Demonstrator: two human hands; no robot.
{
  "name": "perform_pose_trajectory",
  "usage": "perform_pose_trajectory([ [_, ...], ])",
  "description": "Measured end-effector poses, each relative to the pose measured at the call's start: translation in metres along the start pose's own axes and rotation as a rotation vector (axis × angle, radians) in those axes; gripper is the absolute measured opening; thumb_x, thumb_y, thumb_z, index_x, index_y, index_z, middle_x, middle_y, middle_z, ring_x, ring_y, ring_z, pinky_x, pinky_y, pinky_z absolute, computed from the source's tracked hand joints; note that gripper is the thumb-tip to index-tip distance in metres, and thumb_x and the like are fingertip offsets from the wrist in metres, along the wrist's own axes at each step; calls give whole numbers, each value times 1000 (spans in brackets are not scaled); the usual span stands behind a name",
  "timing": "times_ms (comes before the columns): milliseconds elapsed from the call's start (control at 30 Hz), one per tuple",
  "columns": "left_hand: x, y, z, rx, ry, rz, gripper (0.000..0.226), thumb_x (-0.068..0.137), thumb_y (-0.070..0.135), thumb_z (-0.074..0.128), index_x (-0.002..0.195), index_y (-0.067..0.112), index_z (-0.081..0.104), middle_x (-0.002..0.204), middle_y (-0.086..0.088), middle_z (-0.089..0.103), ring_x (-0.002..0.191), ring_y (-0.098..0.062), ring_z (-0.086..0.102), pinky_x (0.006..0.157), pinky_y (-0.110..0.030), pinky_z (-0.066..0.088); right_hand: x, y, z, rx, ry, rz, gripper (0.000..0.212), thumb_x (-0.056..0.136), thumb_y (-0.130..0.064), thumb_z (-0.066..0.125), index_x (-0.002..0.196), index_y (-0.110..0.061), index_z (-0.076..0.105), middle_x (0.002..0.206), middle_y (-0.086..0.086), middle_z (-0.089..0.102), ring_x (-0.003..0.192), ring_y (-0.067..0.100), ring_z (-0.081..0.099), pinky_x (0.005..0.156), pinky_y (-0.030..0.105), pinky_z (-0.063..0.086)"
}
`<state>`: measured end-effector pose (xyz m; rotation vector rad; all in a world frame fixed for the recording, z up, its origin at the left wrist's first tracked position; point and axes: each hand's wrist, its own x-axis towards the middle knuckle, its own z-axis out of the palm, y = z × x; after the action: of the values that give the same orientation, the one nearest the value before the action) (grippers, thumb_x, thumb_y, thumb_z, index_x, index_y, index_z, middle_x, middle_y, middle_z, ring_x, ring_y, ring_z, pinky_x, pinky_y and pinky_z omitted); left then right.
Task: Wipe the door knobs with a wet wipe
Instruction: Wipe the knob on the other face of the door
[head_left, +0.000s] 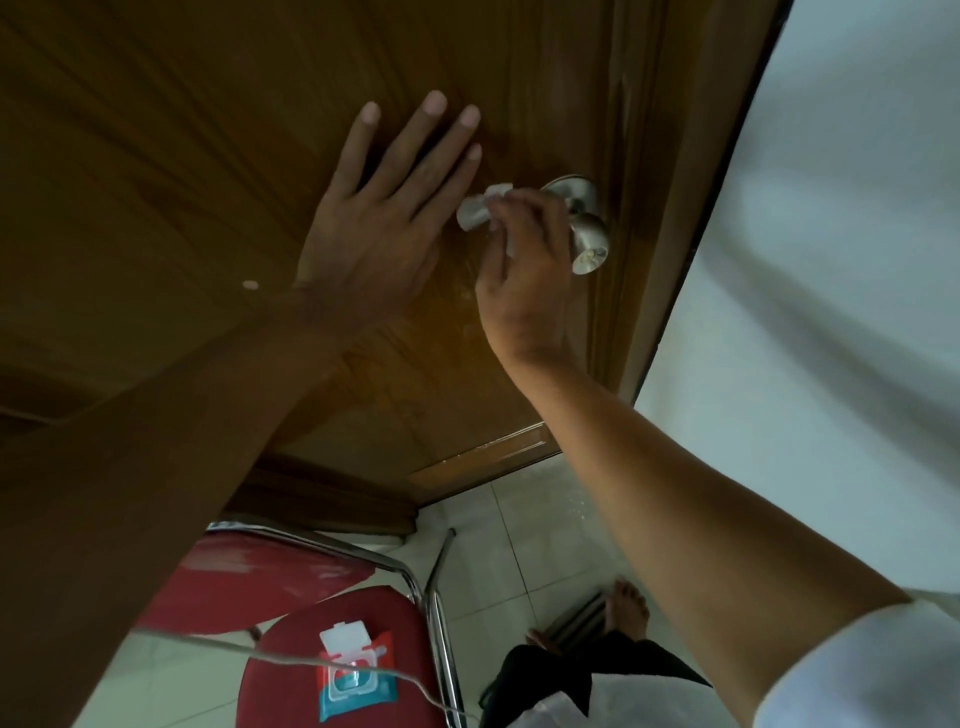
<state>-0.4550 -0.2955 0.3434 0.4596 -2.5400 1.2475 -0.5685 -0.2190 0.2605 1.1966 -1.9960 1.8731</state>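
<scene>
The right hand (519, 270) pinched the wet wipe (480, 210) in curled fingers against the door knob (587, 234), right of frame centre. The left hand (384, 208), fingers spread, braced the door (182, 156). Risk: the bunched wipe could slip free or miss the knob's far side.

Door (208, 156) is brown wood with visible grain and a bit of sheen. Door knob (589, 236) looks like brushed metal, satin-shiny. Chair (291, 571) has glossy red vinyl-looking padding on a chrome tube frame, floor tiles (519, 519) pale and glossy.
</scene>
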Motion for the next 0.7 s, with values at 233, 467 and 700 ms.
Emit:
perform_pose_trajectory([
  [233, -3, -4, 4, -58, 24, 6, 52, 110, 23, 33, 159, 7, 27, 167, -12, 22, 153, -34, 22, 120, -56, 9, 13, -17, 4, -9, 85, 79, 14, 96, -4, 58, 99, -5, 72, 109, 11, 63, 96, 16, 63, 85, 12, 46],
  [467, -3, 2, 9, -99, 28, -17, 55, 109, 26, 30, 160, 7, 22, 168, -12, 16, 155, -34, 16, 121, -56, 4, -4, -8, 13, -73, 138, 56, 13, 96, -6, 60, 101, -7, 72, 110, 11, 64, 103, 18, 61, 88, 35, 55],
  [700, -12, 18, 28, -75, 117, -67, 52, 111, 26, 26, 160, 8, 23, 167, -13, 19, 154, -33, 17, 123, -54, 4, 0, 7, 26, 37, 274, -57, 15, 94, 1, 62, 101, -4, 74, 111, 10, 66, 103, 17, 63, 93, 20, 47],
])
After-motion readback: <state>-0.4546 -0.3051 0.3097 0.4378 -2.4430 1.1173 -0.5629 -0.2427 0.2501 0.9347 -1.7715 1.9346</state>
